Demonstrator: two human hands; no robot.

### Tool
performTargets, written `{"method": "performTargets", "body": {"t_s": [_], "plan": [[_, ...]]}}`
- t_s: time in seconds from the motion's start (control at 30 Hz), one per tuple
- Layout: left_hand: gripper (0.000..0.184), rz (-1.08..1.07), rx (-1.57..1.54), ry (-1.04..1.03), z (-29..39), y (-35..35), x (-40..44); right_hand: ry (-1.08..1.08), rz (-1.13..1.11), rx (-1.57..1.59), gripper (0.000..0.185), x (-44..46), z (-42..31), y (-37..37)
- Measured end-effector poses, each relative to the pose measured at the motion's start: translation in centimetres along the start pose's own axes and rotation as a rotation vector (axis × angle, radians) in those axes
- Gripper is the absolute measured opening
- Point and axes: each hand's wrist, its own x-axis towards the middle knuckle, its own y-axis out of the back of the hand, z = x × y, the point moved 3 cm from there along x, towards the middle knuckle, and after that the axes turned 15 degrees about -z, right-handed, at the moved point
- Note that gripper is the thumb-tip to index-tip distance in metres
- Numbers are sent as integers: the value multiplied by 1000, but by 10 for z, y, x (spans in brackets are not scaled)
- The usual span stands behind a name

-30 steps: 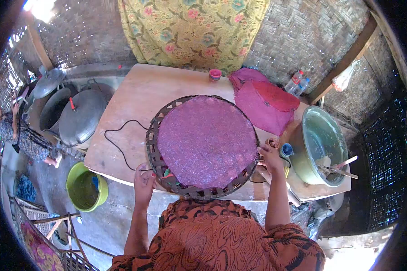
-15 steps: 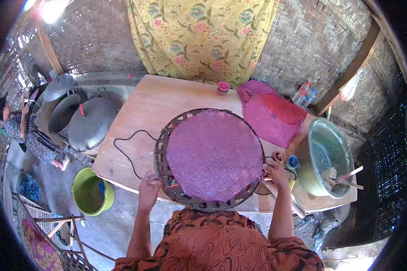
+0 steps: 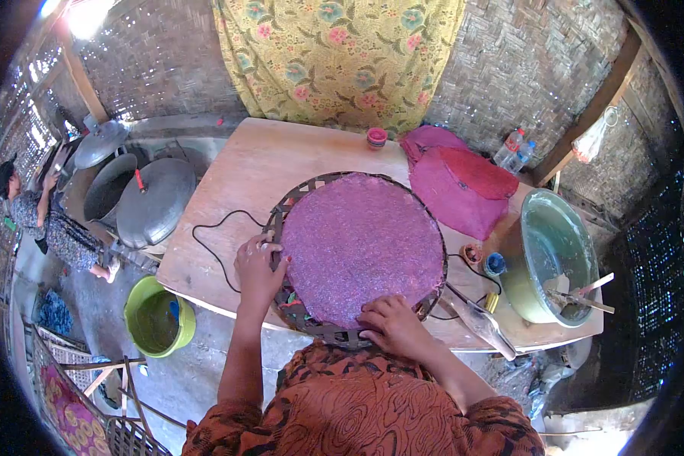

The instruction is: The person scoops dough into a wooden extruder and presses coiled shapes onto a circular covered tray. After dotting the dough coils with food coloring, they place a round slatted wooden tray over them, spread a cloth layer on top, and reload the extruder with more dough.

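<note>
A round, speckled purple sheet (image 3: 363, 243) lies flat over a dark, openwork woven tray (image 3: 342, 334) at the table's front edge. At the tray's left rim, my left hand (image 3: 255, 267) has its fingers curled around the weave, the thumb reaching inward near the purple edge. My right hand (image 3: 394, 327) is closed at the near edge of the purple sheet, fingers on top and thumb lower down by the rim. Whatever is under its fingertips is hidden. A flat, pale blade-like tool (image 3: 482, 323) lies to the right of the tray.
Right of the tray are a green basin (image 3: 536, 292) with sticks, a small blue pot (image 3: 494, 264) and a thin black cord (image 3: 219, 260) runs left. Pink cloths (image 3: 456, 201) lie behind. A green bucket (image 3: 140, 342) stands on the floor; another person (image 3: 42, 216) sits by pans.
My left hand moved up along the tray's left rim. My right hand left the right rim and came to the sheet's near edge. The tray sits slightly higher in view.
</note>
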Motion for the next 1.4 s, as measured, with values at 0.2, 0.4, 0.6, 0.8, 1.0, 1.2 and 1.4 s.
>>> {"method": "performTargets", "body": {"t_s": [0.2, 0.4, 0.6, 0.8, 1.0, 1.2, 1.4], "plan": [[32, 15, 22, 78, -6, -3, 23, 5, -55, -55, 18, -1, 1, -7], [19, -28, -46, 97, -13, -12, 40, -29, -14, 106, 17, 2, -5, -4], [10, 25, -74, 120, -23, -13, 62, 55, 36, 158, 16, 21, -20, -7], [11, -12, -66, 125, -23, -12, 82, 70, 59, 127, 17, 32, -18, -8], [37, -3, 60, 67, -6, 0, 70, -35, 184, 247, 23, -9, 11, 23], [56, -414, 66, -402, 73, -6, 5, -859, 216, -66, 52, -157, 98, 60], [59, -639, 254, -481, 92, -32, -13, -1160, -79, -13, 77, -229, 130, 2]]}}
